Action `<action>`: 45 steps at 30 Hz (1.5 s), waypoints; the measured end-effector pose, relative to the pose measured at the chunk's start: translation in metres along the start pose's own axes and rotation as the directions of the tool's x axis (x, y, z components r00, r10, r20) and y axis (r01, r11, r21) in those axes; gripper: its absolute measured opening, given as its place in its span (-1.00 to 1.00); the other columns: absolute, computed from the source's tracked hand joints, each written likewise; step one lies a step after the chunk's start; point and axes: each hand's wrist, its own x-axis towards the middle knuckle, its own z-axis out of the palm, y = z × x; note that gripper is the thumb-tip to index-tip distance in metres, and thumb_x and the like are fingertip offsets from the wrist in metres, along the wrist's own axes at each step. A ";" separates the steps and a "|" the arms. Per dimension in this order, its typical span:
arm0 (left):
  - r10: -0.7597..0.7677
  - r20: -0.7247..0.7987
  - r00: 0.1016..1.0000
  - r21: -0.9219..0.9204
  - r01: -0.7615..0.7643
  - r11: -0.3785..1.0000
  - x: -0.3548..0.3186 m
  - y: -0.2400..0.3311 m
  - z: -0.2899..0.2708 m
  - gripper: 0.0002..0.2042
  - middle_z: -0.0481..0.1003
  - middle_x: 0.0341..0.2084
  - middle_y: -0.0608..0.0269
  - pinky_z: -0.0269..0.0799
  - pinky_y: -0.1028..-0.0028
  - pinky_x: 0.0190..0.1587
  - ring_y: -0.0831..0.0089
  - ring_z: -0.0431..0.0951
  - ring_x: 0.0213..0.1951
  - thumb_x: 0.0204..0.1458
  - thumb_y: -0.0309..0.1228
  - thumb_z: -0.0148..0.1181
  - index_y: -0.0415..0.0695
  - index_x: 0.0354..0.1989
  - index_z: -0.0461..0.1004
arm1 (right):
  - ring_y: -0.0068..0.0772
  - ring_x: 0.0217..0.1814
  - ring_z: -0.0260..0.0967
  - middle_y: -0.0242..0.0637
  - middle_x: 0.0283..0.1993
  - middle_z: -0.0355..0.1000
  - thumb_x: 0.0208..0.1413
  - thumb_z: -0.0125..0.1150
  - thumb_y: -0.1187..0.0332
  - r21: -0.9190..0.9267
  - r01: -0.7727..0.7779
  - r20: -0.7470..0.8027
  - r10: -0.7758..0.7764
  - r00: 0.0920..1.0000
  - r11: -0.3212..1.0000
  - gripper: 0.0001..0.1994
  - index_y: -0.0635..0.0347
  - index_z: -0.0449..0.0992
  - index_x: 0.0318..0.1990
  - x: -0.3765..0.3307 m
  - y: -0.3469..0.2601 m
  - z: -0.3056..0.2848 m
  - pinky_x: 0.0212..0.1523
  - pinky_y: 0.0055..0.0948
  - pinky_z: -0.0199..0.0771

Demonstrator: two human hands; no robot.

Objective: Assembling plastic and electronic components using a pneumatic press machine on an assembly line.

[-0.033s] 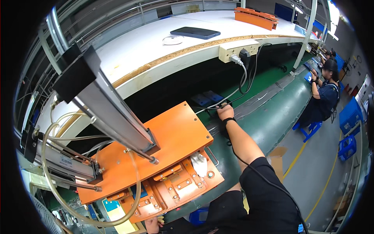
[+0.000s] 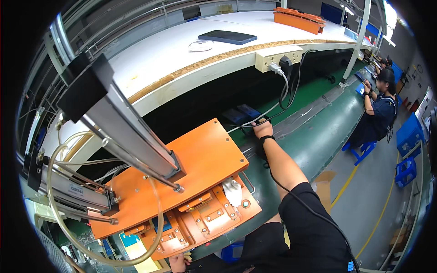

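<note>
My right hand [image 2: 261, 129] is stretched forward over the green conveyor belt [image 2: 318, 132], its back to me, resting by a dark flat item [image 2: 240, 116]. The fingers are hidden. A black wrist strap with a cord runs down my forearm. My left hand [image 2: 179, 262] shows only partly at the lower edge, under the front of an orange jig plate [image 2: 209, 218]; its grip is not visible. A white piece [image 2: 233, 191] lies on that jig. Above it sits a larger orange press plate [image 2: 200, 159] with a slanted metal cylinder [image 2: 132, 132].
A white bench top [image 2: 159, 59] carries a dark phone-like slab [image 2: 227, 36] and an orange tray [image 2: 298, 18]. A power strip [image 2: 277, 57] with plugs hangs at its edge. A seated person [image 2: 380, 109] works further along the belt. Blue crates [image 2: 409, 136] and a cardboard box [image 2: 325, 186] stand on the floor.
</note>
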 end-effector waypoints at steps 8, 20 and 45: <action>-0.019 0.070 0.997 -0.028 0.021 0.999 0.003 -0.011 -0.007 -0.68 0.60 -0.39 0.12 0.34 0.67 -0.66 0.57 0.51 -0.60 0.26 -0.26 -0.01 -0.30 -0.11 0.51 | 0.04 -0.05 0.50 0.12 -0.20 0.53 -0.03 0.32 0.00 0.001 0.008 -0.019 -0.008 1.000 1.000 -0.47 0.39 0.56 -0.17 0.056 0.044 0.011 -0.03 -0.26 0.46; -0.044 -0.009 0.999 -0.031 0.044 0.999 -0.005 -0.009 -0.008 -0.68 0.61 -0.38 0.04 0.37 0.61 -0.63 0.53 0.48 -0.66 0.24 -0.26 0.02 -0.27 -0.36 0.55 | -0.05 0.05 0.46 0.07 -0.02 0.50 0.06 0.26 0.04 0.237 0.166 -0.167 -0.128 0.978 0.957 -0.45 0.34 0.46 0.06 0.096 0.083 -0.040 0.07 -0.29 0.38; 0.085 -0.011 0.996 -0.005 -0.085 0.996 -0.012 0.016 0.023 -0.65 0.55 -0.56 0.26 0.38 0.68 -0.56 0.64 0.47 -0.57 0.29 -0.32 -0.12 -0.30 -0.28 0.57 | -0.43 0.31 0.13 -0.20 0.25 0.25 0.34 -0.10 0.31 0.757 -0.069 0.309 -0.262 0.914 0.650 -0.57 0.35 0.21 0.27 -0.333 0.008 -0.100 0.32 -0.44 0.05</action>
